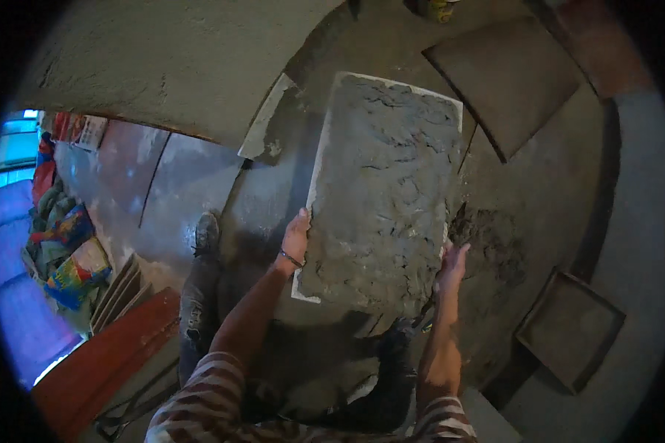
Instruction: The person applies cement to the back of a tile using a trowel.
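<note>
A large rectangular tile [384,177], its upward face spread with wet grey mortar in rough ridges, is held up in front of me. White edging shows along its left side, top and lower left corner. My left hand [295,238], with a dark band at the wrist, grips the left edge, fingers partly hidden underneath. On the right edge, lower down, is my right hand [453,266]; its thumb side shows, while the other fingers are hidden by the tile. The tile slants slightly, its far end tipped to the right.
A flat square board [506,81] lies far right, and a shallow square tray [570,328] sits near right. A light offcut [266,118] lies left of the tile. Crumpled bags [70,251] and stacked tile pieces [118,292] are at left, beside a reddish board [107,354].
</note>
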Tool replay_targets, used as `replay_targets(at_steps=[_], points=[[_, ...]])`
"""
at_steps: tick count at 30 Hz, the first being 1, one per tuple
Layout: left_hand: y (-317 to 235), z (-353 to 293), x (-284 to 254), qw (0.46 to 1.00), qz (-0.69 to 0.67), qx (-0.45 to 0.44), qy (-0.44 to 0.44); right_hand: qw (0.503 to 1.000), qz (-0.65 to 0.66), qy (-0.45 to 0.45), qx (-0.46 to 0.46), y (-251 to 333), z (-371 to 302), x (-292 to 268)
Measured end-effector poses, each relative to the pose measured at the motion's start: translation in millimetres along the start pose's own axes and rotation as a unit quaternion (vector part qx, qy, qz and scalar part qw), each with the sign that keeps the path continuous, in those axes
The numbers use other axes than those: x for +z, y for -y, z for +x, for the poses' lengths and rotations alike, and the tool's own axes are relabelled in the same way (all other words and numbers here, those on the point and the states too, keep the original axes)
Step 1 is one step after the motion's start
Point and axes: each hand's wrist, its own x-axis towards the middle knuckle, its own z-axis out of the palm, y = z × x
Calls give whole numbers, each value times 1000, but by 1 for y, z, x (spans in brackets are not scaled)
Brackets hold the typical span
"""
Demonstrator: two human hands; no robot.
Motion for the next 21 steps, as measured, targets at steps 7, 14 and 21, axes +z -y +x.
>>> replay_targets(at_steps=[7, 14, 21], points=[[-77, -50, -18, 960, 270, 8, -73, 984, -145, -104, -6, 27, -55, 33], [-140, -72, 11, 959, 164, -198, -120, 984, -159, 60, 54, 58, -1, 13], [-53, -50, -50, 952, 111, -110, -262, 934, -208, 203, 209, 72, 36, 133]])
